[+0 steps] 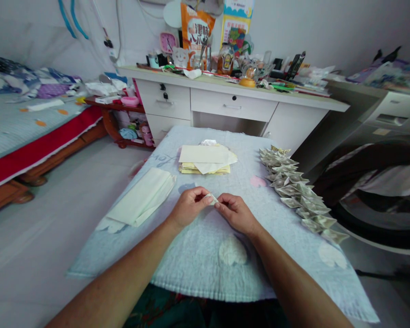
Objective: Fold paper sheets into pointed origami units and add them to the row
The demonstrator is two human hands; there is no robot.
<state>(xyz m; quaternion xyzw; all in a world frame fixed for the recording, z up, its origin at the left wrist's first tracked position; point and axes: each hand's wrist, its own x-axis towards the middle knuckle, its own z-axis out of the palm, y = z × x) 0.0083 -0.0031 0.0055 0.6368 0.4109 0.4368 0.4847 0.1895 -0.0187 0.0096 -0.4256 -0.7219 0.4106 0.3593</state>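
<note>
Between my two hands is a small folded piece of paper, pale with some printing, held just above the cloth-covered table. My left hand pinches its left end with thumb and fingers. At its right end my right hand pinches it the same way. Part of the paper is hidden by my fingers. Beyond my hands lies a stack of cream and yellow paper sheets. A folded pile of pale paper rests left of my left hand. Along the right edge stand rows of pointed folded paper pieces.
A white desk loaded with jars, an orange bag and a pink clock stands behind the table. To the left is a bed; to the right, a front-loading washing machine.
</note>
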